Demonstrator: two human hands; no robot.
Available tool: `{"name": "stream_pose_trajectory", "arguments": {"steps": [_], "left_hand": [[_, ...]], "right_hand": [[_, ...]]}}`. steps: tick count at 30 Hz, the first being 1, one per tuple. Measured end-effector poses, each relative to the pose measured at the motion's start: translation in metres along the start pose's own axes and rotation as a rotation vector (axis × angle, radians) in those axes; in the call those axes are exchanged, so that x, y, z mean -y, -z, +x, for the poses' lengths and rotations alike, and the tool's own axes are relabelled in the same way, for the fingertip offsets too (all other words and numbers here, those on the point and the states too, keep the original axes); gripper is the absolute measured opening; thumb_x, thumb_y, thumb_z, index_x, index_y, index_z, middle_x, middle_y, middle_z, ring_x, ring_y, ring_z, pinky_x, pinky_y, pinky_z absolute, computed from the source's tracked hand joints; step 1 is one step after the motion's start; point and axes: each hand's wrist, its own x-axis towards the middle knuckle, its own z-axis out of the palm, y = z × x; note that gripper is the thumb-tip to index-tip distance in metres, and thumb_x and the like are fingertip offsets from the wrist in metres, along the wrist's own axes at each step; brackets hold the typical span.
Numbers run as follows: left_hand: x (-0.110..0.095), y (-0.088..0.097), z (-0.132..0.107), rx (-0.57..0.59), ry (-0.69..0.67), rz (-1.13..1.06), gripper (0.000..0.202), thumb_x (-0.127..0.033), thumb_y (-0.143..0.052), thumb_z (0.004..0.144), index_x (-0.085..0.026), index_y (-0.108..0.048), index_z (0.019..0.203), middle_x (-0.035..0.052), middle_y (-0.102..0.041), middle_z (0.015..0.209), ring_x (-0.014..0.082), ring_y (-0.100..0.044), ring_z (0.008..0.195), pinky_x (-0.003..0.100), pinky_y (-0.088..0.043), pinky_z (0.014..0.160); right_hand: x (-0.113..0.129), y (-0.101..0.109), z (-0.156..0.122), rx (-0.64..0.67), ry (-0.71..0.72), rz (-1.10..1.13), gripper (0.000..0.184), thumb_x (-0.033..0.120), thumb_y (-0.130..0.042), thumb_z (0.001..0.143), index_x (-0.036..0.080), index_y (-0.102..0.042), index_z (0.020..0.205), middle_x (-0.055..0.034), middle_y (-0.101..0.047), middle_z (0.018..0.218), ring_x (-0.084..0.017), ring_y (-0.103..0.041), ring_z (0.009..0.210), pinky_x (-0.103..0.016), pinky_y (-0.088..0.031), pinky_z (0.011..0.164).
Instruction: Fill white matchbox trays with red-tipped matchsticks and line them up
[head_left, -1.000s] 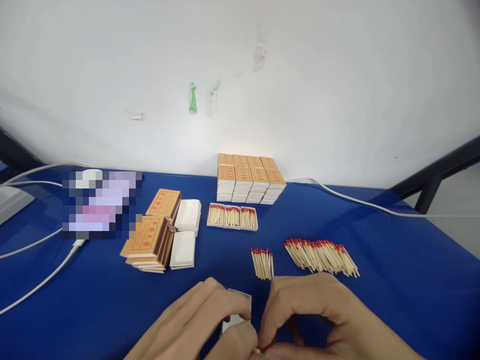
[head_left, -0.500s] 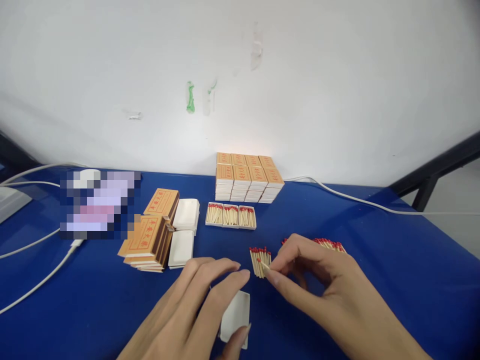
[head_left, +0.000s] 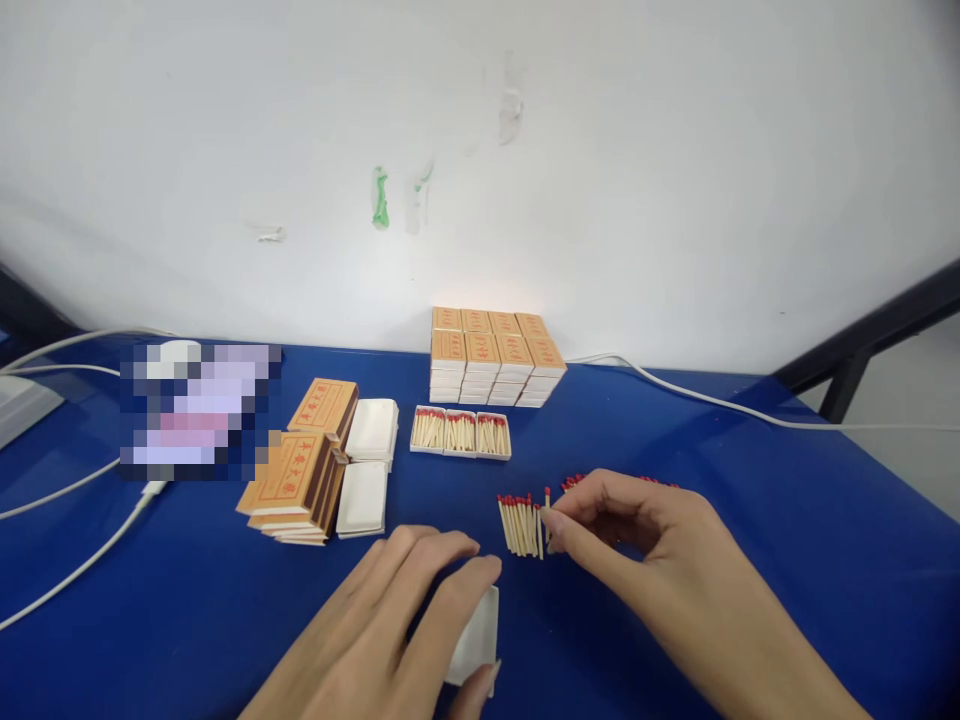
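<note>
My left hand (head_left: 405, 610) curves over an empty white matchbox tray (head_left: 476, 640), its index finger at the far edge and its thumb at the near corner. The palm and fingers hide part of that tray. Between thumb and index finger, my right hand (head_left: 637, 550) pinches a single upright match (head_left: 547, 498). Just left of those fingertips lies a small row of red-tipped matches (head_left: 519, 525), side by side on the blue table. A larger pile of matches (head_left: 574, 483) is partly covered by my right hand.
Three matchbox trays filled with matches (head_left: 460, 432) stand before a stack of closed matchboxes (head_left: 495, 360). To the left are orange sleeves (head_left: 296, 475) and white trays (head_left: 364, 495). A blurred phone-like device (head_left: 206, 400) and white cables (head_left: 690, 405) lie near the wall.
The match in my right hand has turned from slanted over the row to upright at its right end. My left hand stays about the tray, shifted only slightly.
</note>
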Motion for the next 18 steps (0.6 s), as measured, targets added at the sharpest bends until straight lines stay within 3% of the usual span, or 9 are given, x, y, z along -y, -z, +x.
{"name": "stream_pose_trajectory", "arguments": {"steps": [8,18], "left_hand": [[-0.0021,0.0021,0.0017,0.043,-0.001,-0.003,0.042,-0.030,-0.060,0.110,-0.021,-0.056,0.151,0.0099,-0.075,0.140,0.0287,-0.077,0.123,0.044,-0.065,0.106],[-0.0014,0.0042,0.0006,0.046,-0.011,-0.001,0.043,-0.034,-0.062,0.111,-0.022,-0.057,0.152,0.0090,-0.075,0.140,0.0290,-0.077,0.122,0.043,-0.066,0.104]], "right_hand": [[0.0026,-0.0026,0.0017,-0.019,0.017,-0.033,0.027,0.047,-0.071,0.094,0.027,-0.072,0.076,0.0017,-0.071,0.073,-0.017,-0.062,0.068,-0.029,-0.048,0.061],[-0.0002,-0.0023,0.0010,-0.001,-0.010,-0.040,0.023,0.044,-0.070,0.095,0.027,-0.070,0.080,0.0033,-0.066,0.066,-0.014,-0.059,0.063,-0.026,-0.044,0.056]]}}
